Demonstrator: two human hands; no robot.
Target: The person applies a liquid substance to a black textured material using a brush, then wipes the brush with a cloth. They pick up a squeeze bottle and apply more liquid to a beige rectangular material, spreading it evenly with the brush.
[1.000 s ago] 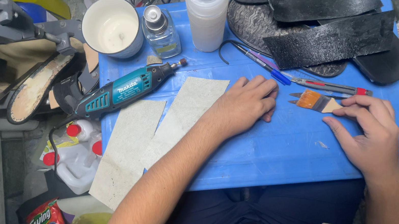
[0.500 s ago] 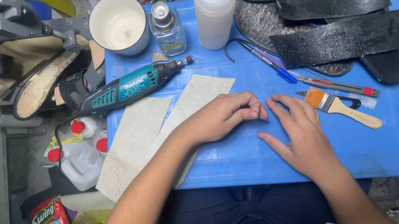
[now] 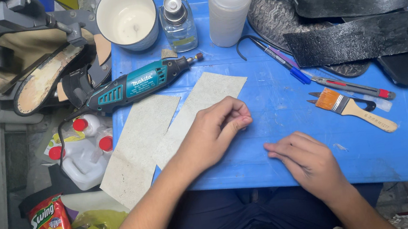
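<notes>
Resting on the nearer of two pale strips (image 3: pixel 198 112), the left hand (image 3: pixel 216 131) is curled loosely, fingers bent inward and pinning that strip to the blue counter (image 3: pixel 377 154) rather than gripping it. The right hand (image 3: pixel 310 161) lies flat and empty on the bare counter, just right of the strip. Both strips overhang the counter's left edge, the farther strip (image 3: pixel 137 144) most of all, so a nudge could likely tip it toward the jug (image 3: pixel 84 161) below. A rotary tool (image 3: pixel 137 84) lies close behind; its cord could snag.
</notes>
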